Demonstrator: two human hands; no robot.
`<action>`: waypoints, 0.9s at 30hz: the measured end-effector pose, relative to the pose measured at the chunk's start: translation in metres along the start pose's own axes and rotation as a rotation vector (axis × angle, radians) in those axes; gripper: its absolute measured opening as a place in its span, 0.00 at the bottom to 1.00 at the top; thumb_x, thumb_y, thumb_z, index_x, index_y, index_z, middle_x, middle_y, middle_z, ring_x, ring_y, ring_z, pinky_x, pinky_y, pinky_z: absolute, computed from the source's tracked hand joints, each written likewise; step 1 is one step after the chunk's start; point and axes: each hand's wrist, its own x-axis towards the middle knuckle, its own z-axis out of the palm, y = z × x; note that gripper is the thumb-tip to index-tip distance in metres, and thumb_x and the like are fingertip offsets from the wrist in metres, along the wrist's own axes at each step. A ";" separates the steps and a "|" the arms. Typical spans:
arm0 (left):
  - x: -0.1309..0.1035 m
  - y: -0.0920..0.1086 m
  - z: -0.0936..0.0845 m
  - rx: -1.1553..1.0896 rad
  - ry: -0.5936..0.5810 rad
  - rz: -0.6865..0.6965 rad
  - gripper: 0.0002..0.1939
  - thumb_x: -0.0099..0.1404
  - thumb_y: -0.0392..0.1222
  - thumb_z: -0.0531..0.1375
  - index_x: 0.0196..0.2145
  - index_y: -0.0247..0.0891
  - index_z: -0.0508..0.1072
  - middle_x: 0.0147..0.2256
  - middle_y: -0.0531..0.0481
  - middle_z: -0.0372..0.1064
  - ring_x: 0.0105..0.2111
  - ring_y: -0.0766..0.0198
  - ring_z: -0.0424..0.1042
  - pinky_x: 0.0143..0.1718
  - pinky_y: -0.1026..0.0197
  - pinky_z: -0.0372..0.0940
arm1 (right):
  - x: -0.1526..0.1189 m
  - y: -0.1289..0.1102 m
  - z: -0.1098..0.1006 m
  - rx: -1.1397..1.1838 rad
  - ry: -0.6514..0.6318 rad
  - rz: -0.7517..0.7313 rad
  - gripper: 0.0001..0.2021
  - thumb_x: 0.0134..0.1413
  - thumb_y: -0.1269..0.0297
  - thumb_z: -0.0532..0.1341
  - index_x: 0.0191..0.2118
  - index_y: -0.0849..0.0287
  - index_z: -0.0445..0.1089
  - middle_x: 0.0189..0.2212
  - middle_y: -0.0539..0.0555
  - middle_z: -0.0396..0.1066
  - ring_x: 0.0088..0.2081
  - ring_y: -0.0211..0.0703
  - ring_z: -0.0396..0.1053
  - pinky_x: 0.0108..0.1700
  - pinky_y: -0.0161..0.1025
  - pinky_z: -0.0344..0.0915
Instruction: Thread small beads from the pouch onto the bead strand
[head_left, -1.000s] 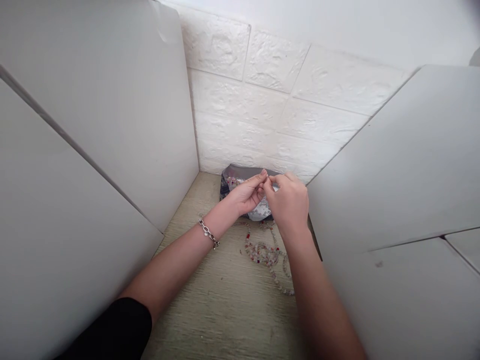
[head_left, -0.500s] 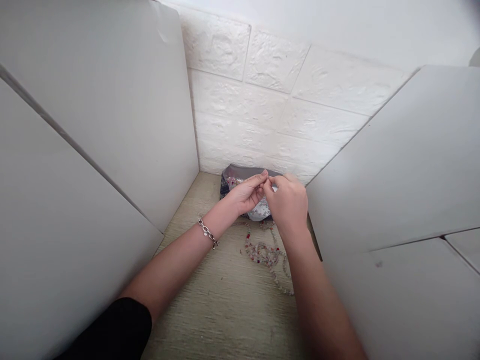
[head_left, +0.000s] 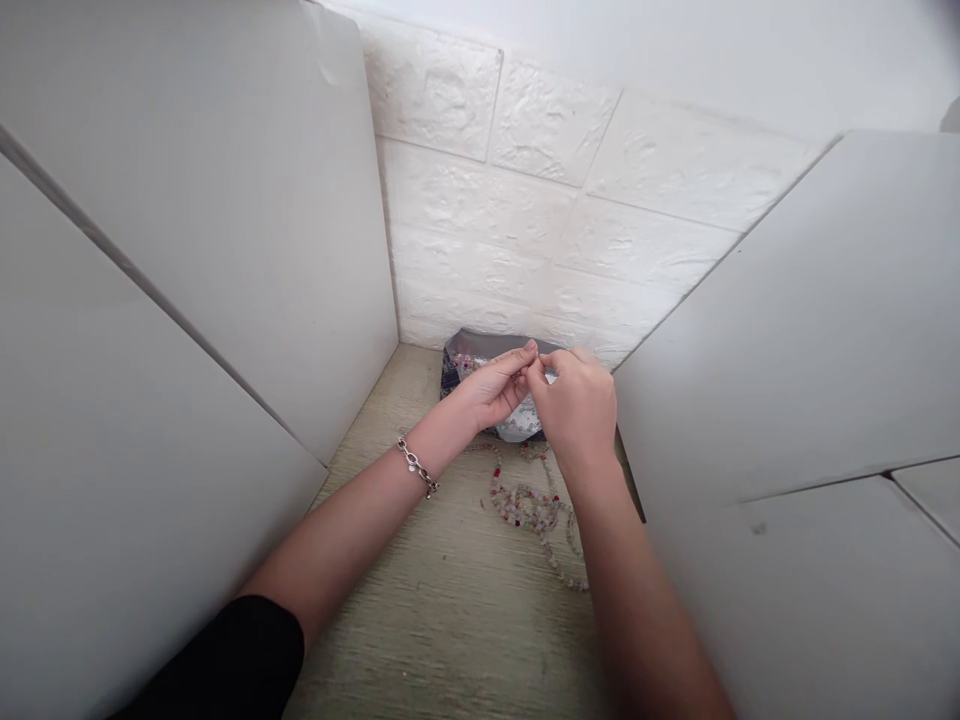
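My left hand [head_left: 496, 388] and my right hand [head_left: 576, 405] meet fingertip to fingertip over a dark tray [head_left: 471, 347] of small beads at the far end of the wooden table [head_left: 450, 600]. Both pinch something tiny between thumb and forefinger; it is too small to make out. A strand of pale and red beads [head_left: 534, 510] lies coiled on the table below my right wrist and seems to run up toward my hands. A silver chain bracelet [head_left: 417, 467] circles my left wrist.
White panels [head_left: 187, 300] wall the table in on the left and on the right [head_left: 787, 350]. A white brick-pattern wall [head_left: 562, 220] closes the far end just behind the tray.
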 end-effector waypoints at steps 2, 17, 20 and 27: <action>0.000 0.000 0.000 -0.002 -0.004 0.007 0.08 0.57 0.33 0.57 0.21 0.30 0.68 0.20 0.53 0.65 0.21 0.76 0.64 0.23 0.73 0.61 | 0.000 0.000 0.000 -0.011 0.000 0.007 0.14 0.53 0.62 0.48 0.26 0.60 0.68 0.26 0.54 0.64 0.27 0.37 0.59 0.29 0.35 0.51; 0.002 0.001 -0.004 0.056 -0.022 0.009 0.07 0.55 0.32 0.58 0.20 0.30 0.69 0.20 0.54 0.65 0.21 0.76 0.64 0.24 0.72 0.59 | 0.000 0.000 -0.001 -0.063 -0.011 0.007 0.14 0.54 0.62 0.49 0.28 0.60 0.69 0.26 0.53 0.65 0.26 0.36 0.58 0.27 0.35 0.49; 0.001 0.002 -0.004 0.058 -0.024 0.006 0.08 0.57 0.32 0.57 0.21 0.29 0.69 0.19 0.54 0.64 0.19 0.77 0.62 0.22 0.73 0.59 | 0.000 0.000 -0.001 -0.076 0.004 -0.024 0.15 0.55 0.62 0.48 0.28 0.60 0.70 0.25 0.53 0.64 0.25 0.36 0.57 0.26 0.34 0.48; -0.002 0.009 0.001 0.020 0.040 -0.062 0.09 0.59 0.30 0.53 0.22 0.29 0.68 0.19 0.54 0.63 0.18 0.79 0.61 0.20 0.76 0.59 | 0.003 0.004 -0.003 -0.080 -0.028 -0.108 0.17 0.57 0.62 0.46 0.33 0.58 0.71 0.24 0.53 0.63 0.23 0.34 0.55 0.26 0.34 0.47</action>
